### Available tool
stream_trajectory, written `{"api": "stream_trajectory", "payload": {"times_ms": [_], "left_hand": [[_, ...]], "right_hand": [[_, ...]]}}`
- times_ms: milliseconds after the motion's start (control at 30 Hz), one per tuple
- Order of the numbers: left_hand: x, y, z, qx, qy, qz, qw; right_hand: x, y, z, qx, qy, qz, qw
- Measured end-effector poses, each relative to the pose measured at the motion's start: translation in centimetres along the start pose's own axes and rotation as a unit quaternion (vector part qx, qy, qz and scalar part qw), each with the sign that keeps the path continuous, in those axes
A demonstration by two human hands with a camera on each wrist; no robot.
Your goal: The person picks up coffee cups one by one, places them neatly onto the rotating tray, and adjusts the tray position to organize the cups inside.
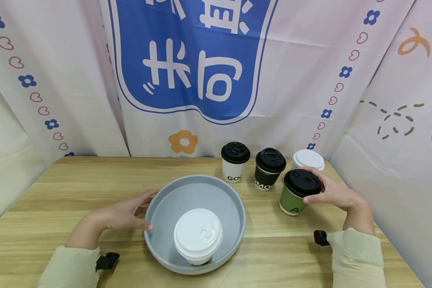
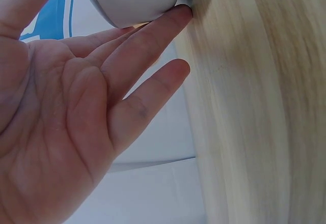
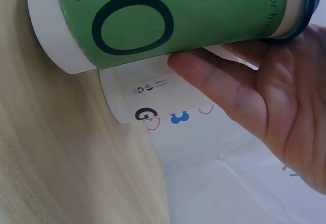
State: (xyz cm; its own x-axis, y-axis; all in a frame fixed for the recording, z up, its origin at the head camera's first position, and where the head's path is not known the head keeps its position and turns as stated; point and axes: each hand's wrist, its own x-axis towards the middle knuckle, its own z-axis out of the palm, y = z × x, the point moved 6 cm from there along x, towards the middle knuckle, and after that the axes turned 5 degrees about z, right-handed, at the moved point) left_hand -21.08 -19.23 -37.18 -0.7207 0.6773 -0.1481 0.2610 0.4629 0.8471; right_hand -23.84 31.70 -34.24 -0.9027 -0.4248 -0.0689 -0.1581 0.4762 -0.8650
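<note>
My right hand (image 1: pixel 336 194) grips a green paper cup (image 1: pixel 291 200) near its black lid (image 1: pixel 303 183), thumb in front and fingers behind. In the right wrist view the green cup (image 3: pixel 193 15) lies across the top, and the little finger touches its side. My left hand (image 1: pixel 124 214) is at the left side of a round grey tray (image 1: pixel 165 204), with the thumb tip at the rim. The left wrist view shows extended fingers (image 2: pixel 137 51) against the tray's outer wall (image 2: pixel 137 0). Inside the tray, toward its front, stands a cup with a white lid (image 1: pixel 199 234).
Behind the tray stand a white cup with a black lid (image 1: pixel 233 168) and a black cup with a black lid (image 1: pixel 264 176). Another white-lidded cup (image 1: pixel 307 159) is partly hidden behind the green one. Printed cloth (image 1: pixel 295 80) hangs along the back edge of the wooden table (image 1: pixel 111 176).
</note>
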Motion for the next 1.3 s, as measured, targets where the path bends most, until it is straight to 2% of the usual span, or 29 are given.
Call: {"api": "stream_trajectory", "payload": {"times_ms": [733, 1000, 1300], "left_hand": [[0.1, 0.0, -0.1, -0.001, 0.001, -0.002, 1.0], [0.1, -0.1, -0.2, -0.003, 0.0, -0.006, 1.0], [-0.1, -0.3, -0.3, -0.002, 0.008, -0.02, 0.9998]], "right_hand": [[-0.4, -3.1, 0.5, -0.037, -0.008, -0.034, 0.9987], [-0.1, -3.4, 0.6, -0.074, 0.001, -0.039, 0.9965], [-0.1, -3.7, 0.7, -0.075, -0.002, -0.043, 0.9962]]}}
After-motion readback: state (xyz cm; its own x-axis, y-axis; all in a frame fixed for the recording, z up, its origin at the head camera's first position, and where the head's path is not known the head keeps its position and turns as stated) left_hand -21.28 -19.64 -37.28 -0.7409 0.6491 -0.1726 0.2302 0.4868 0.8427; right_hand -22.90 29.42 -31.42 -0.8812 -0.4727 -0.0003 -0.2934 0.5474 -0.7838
